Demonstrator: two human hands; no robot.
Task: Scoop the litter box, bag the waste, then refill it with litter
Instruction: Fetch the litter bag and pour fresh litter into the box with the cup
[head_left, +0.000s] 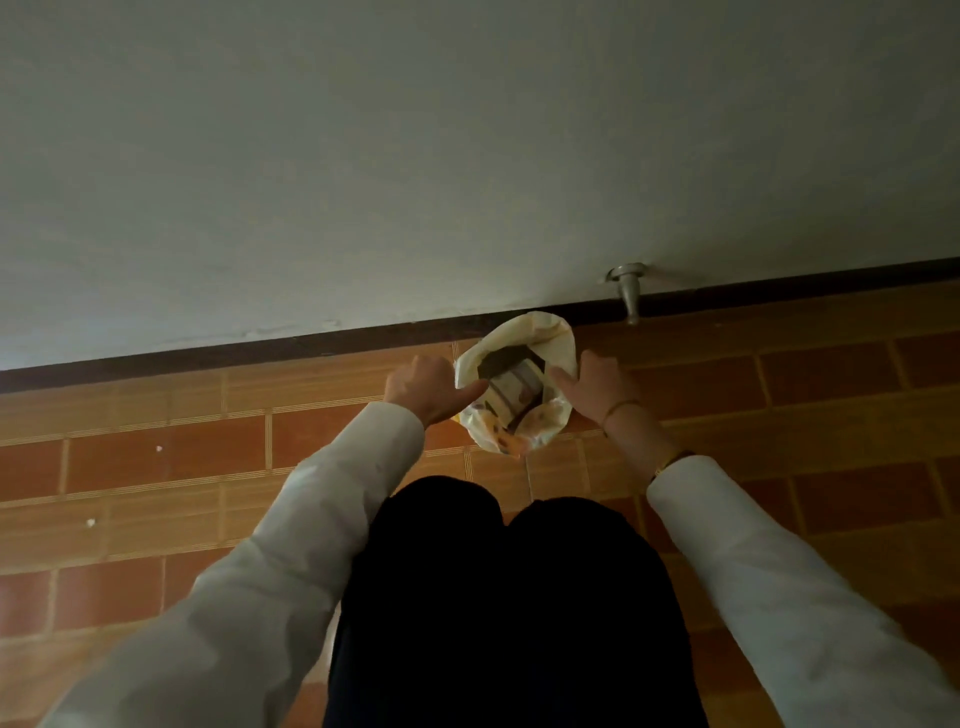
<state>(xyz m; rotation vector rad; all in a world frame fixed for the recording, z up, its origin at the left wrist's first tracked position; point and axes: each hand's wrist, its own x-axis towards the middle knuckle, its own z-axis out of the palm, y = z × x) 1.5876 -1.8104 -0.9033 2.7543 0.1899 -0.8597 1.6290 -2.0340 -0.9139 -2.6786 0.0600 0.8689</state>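
**Both hands at the mouth of the bag, by the wall**

The left hand (428, 387) held the left edge of the bag (540, 332), its thumb stretched out toward the opening and its other fingers curled down at the rim; whether those fingers actually pinched the plastic could not be told. The right hand (592, 387) lay against the right edge of the bag with its fingers straight and close together, pressing on the rim rather than curling round it.

Between the two hands the bag stood on the floor (156, 467) with its mouth spread wide. It was pale cream plastic with orange and dark print low on its near side. Inside it lay a dark, boxy shape and something pale and banded; what they were was not clear in the dim light.

The bag sat just in front of the dark skirting (208, 358) at the foot of a grey-white wall (363, 156). A metal doorstop (629, 296) stuck out from the wall just right of the bag. The floor was orange-brown tile in a brick pattern, with two small white specks (159, 448) to the left.

Both arms wore white sleeves (291, 545), and a thin bracelet (618, 406) circled the right wrist. Dark trousers (509, 597) filled the lower middle of the view.
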